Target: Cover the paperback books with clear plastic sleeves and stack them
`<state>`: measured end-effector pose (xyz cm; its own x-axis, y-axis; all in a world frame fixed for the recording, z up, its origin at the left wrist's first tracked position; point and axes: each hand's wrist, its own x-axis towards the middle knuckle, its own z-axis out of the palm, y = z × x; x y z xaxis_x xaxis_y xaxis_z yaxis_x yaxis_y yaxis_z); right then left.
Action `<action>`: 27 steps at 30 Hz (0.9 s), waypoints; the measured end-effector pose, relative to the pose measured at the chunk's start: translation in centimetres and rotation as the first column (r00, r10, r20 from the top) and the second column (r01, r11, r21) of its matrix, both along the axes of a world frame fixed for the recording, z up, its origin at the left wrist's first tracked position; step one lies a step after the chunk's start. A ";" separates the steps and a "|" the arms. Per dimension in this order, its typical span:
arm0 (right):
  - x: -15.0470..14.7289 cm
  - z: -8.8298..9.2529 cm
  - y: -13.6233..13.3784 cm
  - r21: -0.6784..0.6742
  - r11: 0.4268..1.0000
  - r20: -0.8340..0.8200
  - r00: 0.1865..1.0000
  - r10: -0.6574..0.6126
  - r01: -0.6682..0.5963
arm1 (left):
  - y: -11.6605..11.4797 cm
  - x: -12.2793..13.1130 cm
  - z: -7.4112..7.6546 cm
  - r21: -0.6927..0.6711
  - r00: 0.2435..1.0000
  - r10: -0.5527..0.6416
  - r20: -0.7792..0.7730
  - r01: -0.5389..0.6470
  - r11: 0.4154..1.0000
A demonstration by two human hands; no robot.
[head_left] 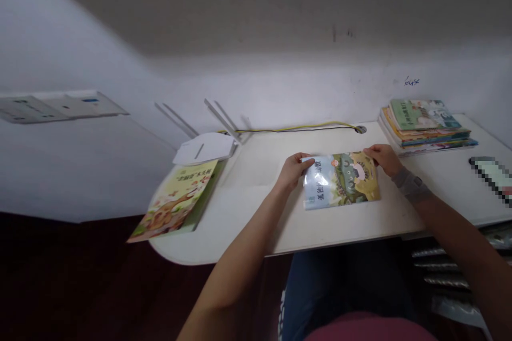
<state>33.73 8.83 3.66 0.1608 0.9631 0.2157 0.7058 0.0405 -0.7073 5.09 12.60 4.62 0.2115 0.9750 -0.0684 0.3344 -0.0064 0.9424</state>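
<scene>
A thin, glossy picture book (340, 181) with a pale blue and yellow cartoon cover lies sideways over the white desk, its title running up the left part. My left hand (296, 169) grips its upper left corner, thumb on the cover. At the upper right corner my right hand (382, 159) pinches the edge, a grey band round that wrist. To the left, a yellow-green picture book (180, 200) lies on another book and juts past the desk's edge. Further right, a stack of picture books (426, 122) stands against the wall.
A white router (204, 148) with upright antennas sits at the back left of the white desk (240, 218). A yellow cable (304, 127) runs along the wall into a hole. A pixelated phone-like object (494, 173) lies at the right. Wall sockets (60, 105) are at the left.
</scene>
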 end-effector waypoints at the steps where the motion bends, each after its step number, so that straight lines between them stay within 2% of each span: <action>1: -0.2 -0.5 0.3 -0.004 1.000 0.034 0.999 -0.022 0.022 | 0.2 0.2 -0.3 0.022 0.998 0.019 -0.062 -0.018 1.000; 4: -0.6 -1.8 0.9 -0.018 0.997 0.153 0.986 -0.068 0.072 | 0.7 0.7 -1.1 0.106 0.960 0.068 -0.270 -0.040 0.994; 7: -0.6 -2.5 0.9 -0.045 0.994 0.287 0.954 -0.086 0.103 | 0.9 0.8 -1.4 0.167 0.887 0.081 -0.456 -0.004 0.986; 12: -0.8 -1.8 0.2 -0.046 0.995 0.455 0.889 -0.053 0.083 | 0.2 1.0 -1.4 0.275 0.770 0.125 -0.626 0.067 0.959; 14: -1.9 -1.2 -0.1 -0.016 1.000 0.502 0.865 -0.002 0.011 | -0.4 1.9 -1.6 0.345 0.723 0.133 -0.678 0.152 0.926; 16: -3.7 -1.0 -0.4 0.002 0.993 0.545 0.833 0.095 -0.114 | -1.1 3.2 -2.0 0.395 0.666 0.110 -0.738 0.294 0.870; 19: -6.9 -1.5 -0.8 -0.017 0.942 0.613 0.741 0.273 -0.334 | -1.9 5.0 -2.9 0.402 0.606 0.066 -0.793 0.439 0.803; 23: -8.2 -2.7 -1.3 -0.058 0.909 0.659 0.668 0.346 -0.413 | -2.4 5.5 -3.5 0.422 0.614 0.074 -0.785 0.444 0.791; 27: -5.9 -3.1 -1.7 -0.087 0.906 0.683 0.638 0.357 -0.414 | -2.3 4.9 -3.6 0.442 0.622 0.091 -0.778 0.438 0.783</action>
